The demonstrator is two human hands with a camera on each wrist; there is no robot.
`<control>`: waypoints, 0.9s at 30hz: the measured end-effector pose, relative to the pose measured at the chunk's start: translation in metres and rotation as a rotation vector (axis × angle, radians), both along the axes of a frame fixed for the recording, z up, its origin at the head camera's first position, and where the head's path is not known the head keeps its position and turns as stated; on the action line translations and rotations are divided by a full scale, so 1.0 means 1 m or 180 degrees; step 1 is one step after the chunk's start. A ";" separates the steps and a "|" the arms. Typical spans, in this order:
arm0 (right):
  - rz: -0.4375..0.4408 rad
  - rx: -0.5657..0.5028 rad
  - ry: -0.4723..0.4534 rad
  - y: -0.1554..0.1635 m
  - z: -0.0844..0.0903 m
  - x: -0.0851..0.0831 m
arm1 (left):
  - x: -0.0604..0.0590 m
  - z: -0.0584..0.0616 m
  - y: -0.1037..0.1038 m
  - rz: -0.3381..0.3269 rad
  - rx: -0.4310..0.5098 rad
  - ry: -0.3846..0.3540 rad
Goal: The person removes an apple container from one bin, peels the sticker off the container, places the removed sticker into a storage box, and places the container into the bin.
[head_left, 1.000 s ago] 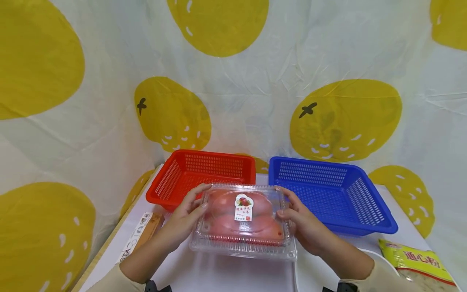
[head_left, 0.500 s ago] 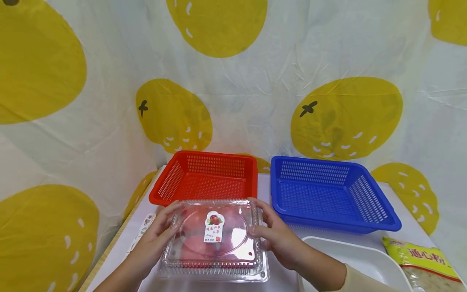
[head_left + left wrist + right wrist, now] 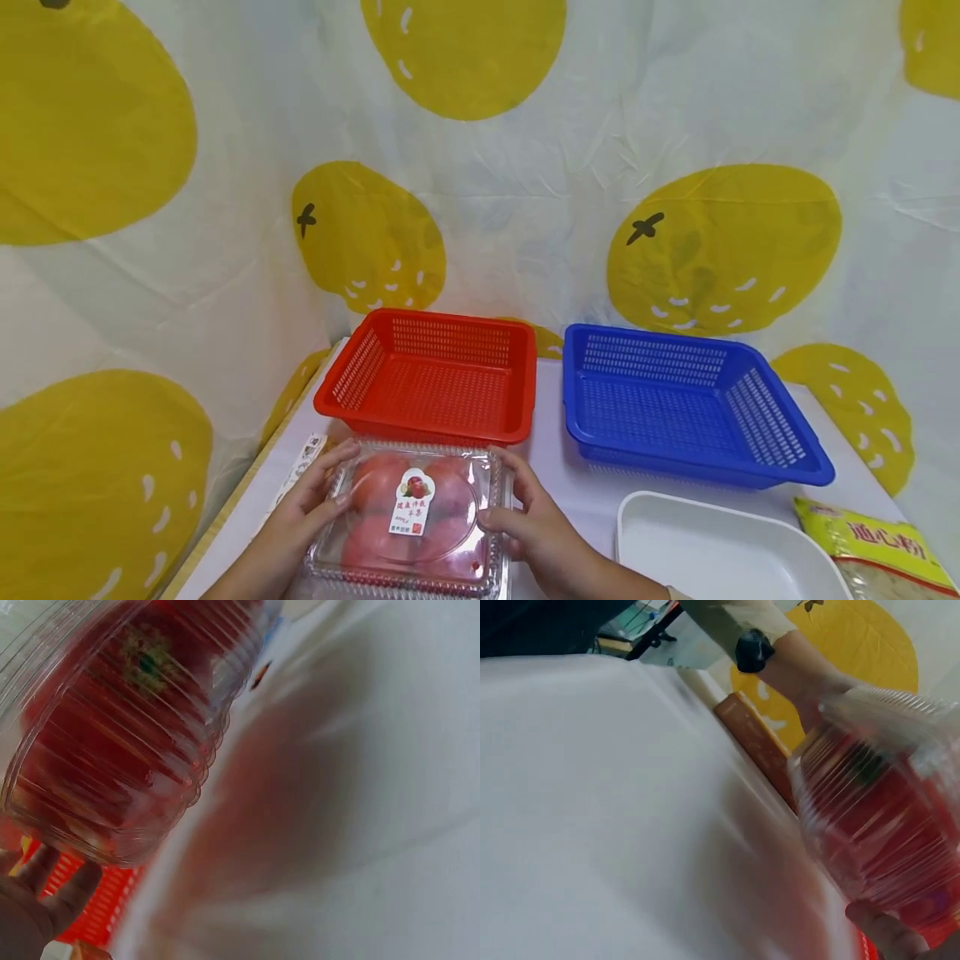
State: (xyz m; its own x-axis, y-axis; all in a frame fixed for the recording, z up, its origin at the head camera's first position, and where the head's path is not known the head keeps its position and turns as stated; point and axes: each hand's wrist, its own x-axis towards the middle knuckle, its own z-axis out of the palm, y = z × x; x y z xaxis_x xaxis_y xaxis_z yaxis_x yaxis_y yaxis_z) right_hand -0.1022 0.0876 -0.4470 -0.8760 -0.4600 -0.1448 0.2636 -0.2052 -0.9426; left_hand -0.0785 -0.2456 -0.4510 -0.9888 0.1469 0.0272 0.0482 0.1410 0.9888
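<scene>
Both hands hold a clear plastic clamshell box (image 3: 442, 546) of round red fruit, a white label on its lid. My left hand (image 3: 281, 529) grips its left side and my right hand (image 3: 536, 525) its right, thumbs on the lid. In the left wrist view the ribbed wall of the box (image 3: 127, 742) shows a fruit with a green top, and left-hand fingers (image 3: 71, 896) sit at its edge. From the right wrist, the box (image 3: 877, 817) hangs over the white tabletop (image 3: 615, 795), a soft shadow below. A right-hand finger (image 3: 881, 926) touches its lower edge.
Behind the box stands a red mesh basket (image 3: 517, 421), with a blue one (image 3: 697, 458) to its right. A white tray (image 3: 637, 533) and a yellow pasta bag (image 3: 885, 542) lie at front right. By the left table edge is a brown carton (image 3: 757, 746).
Both hands have carried the fruit box leftward and down toward the front, from in front of the gap between the baskets to below the red one. More of the white tray shows.
</scene>
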 end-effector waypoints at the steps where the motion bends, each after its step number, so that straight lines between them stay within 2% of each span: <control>1: -0.0023 0.0017 0.0008 -0.001 -0.001 0.001 | -0.001 -0.001 -0.001 -0.0003 -0.0006 -0.0028; 9: -0.0072 -0.0059 -0.0124 -0.005 -0.007 0.003 | -0.007 -0.008 -0.003 -0.0036 -0.0076 -0.0050; 15: -0.0089 -0.0008 -0.0238 -0.007 -0.017 0.004 | -0.011 -0.016 -0.006 0.0086 -0.0051 -0.0501; 17: -0.0081 -0.0001 -0.0267 -0.008 -0.020 0.004 | -0.013 -0.019 -0.007 0.0089 -0.0086 -0.0579; 22: 0.0004 0.0020 -0.0334 -0.006 -0.023 0.003 | -0.017 -0.025 -0.009 -0.0035 -0.0145 -0.0390; 27: 0.0078 0.0241 -0.0298 -0.002 -0.019 0.000 | -0.020 -0.024 -0.008 -0.0066 -0.0121 -0.0426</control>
